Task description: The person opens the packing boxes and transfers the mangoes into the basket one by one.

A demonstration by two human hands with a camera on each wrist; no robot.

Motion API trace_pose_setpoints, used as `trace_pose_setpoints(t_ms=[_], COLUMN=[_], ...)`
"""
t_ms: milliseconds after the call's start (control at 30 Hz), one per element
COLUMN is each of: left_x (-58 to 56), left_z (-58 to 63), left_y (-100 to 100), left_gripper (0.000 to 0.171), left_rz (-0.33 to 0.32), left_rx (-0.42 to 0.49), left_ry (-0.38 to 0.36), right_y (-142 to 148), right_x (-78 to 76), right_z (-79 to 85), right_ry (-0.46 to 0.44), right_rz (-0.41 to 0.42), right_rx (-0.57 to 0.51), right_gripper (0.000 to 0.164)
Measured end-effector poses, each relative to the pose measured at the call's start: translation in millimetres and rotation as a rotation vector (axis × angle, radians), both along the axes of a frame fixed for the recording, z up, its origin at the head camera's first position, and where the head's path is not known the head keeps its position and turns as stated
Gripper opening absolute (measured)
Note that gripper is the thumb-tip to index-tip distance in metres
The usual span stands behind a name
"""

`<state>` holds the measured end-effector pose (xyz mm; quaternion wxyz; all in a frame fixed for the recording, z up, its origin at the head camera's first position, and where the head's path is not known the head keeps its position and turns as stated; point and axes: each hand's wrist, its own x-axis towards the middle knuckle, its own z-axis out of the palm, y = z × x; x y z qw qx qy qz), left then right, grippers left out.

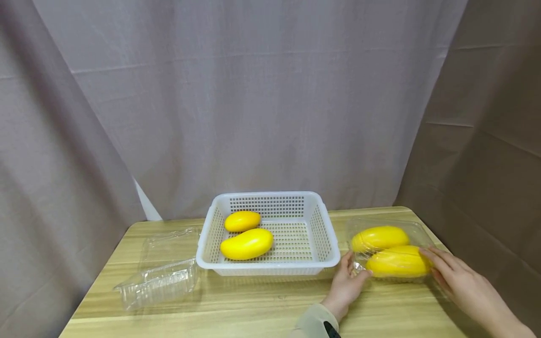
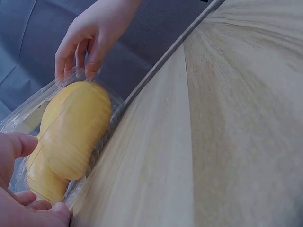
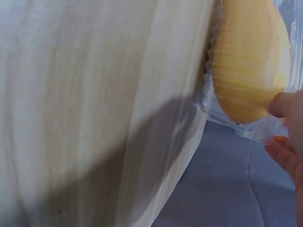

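Observation:
Two yellow mangoes lie side by side in a clear plastic clamshell box (image 1: pixel 416 230) at the table's right end. The nearer mango (image 1: pixel 397 262) is the larger-looking one; the farther mango (image 1: pixel 380 238) sits behind it. Clear plastic covers both fruits. My left hand (image 1: pixel 345 286) grips the box's left end, thumb toward the near mango and fingers round the corner. At the opposite end, my right hand (image 1: pixel 458 277) holds the box edge between thumb and fingers. In the right wrist view, the thumb (image 3: pixel 280 105) rests against the plastic beside the mango (image 3: pixel 248 61).
A white perforated basket (image 1: pixel 270 266) stands mid-table with two more mangoes (image 1: pixel 247 244) in its left half. Left of it lies another clear clamshell box (image 1: pixel 158 284), its lid raised behind. The wooden table (image 1: pixel 253 310) ends just past the right hand; grey curtains hang behind.

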<state>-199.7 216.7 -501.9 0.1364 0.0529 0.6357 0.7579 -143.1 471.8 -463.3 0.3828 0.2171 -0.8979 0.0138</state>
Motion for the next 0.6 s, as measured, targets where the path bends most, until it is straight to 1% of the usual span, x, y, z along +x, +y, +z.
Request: trace_pose_setpoints(t_ms=[167, 367, 600], left_x=[-0.9, -1.4, -0.9], left_z=[0.6, -1.6, -1.9], left_y=[0.9, 2.1, 0.7], left_gripper=[0.067, 0.067, 0.068], left_rz=[0.004, 0.014, 0.017], left_rx=[0.007, -0.004, -0.007], left_ry=[-0.003, -0.013, -0.009], right_y=[2.2, 3.7, 5.7], right_x=[-2.7, -3.2, -5.1], right_z=[2.3, 4.4, 9.0], right_ry=[0.005, -0.013, -0.014], right_rz=[0.066, 0.084, 0.118], right_rx=[-0.006, -0.032, -0.019], right_gripper=[0.065, 0.062, 0.063])
